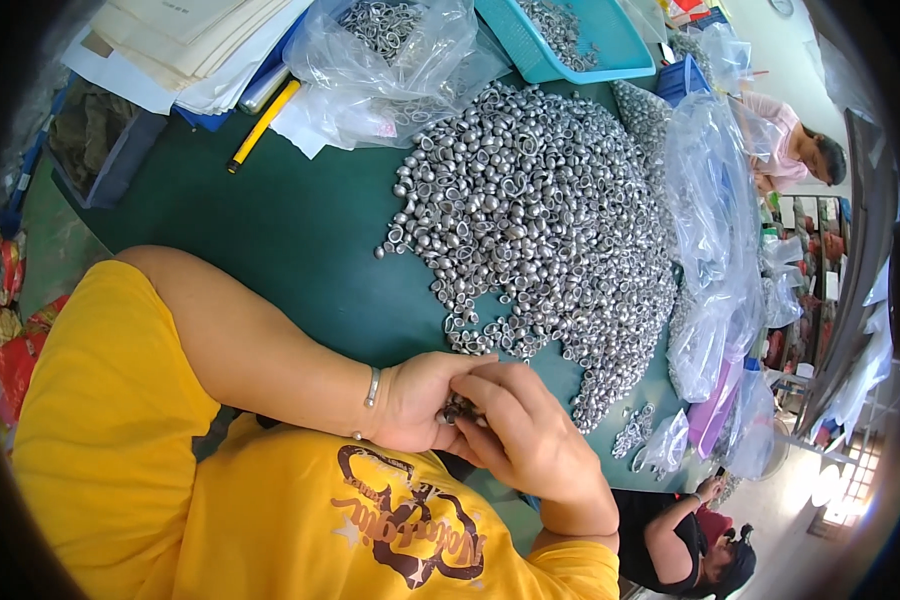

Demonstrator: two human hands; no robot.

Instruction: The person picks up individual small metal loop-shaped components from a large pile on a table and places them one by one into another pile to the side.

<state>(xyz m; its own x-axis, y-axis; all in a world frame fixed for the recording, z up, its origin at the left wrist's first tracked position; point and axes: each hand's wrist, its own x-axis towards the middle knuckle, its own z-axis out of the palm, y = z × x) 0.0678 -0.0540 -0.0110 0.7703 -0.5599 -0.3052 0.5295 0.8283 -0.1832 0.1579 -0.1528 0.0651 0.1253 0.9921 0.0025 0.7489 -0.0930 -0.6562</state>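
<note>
My left hand (pixel 415 402), with a silver bangle at its wrist, is cupped around a few small metal rings (pixel 458 408) close to my yellow shirt. Over that palm, my right hand (pixel 532 435) has its fingers bent and closed onto the same rings. Its fingertips are partly hidden, so how many rings it grips is unclear. Just beyond both hands a large heap of silver-grey metal rings (pixel 540 210) spreads over the green tabletop (pixel 270 290). Many of them have a rounded, dome-like face.
A turquoise basket (pixel 570 68) and a clear plastic bag (pixel 390 65) hold more rings at the back. A yellow marker (pixel 263 127) lies by stacked papers (pixel 170 50). Plastic bags (pixel 710 240) line the right side. Two people (pixel 790 145) sit beyond the table.
</note>
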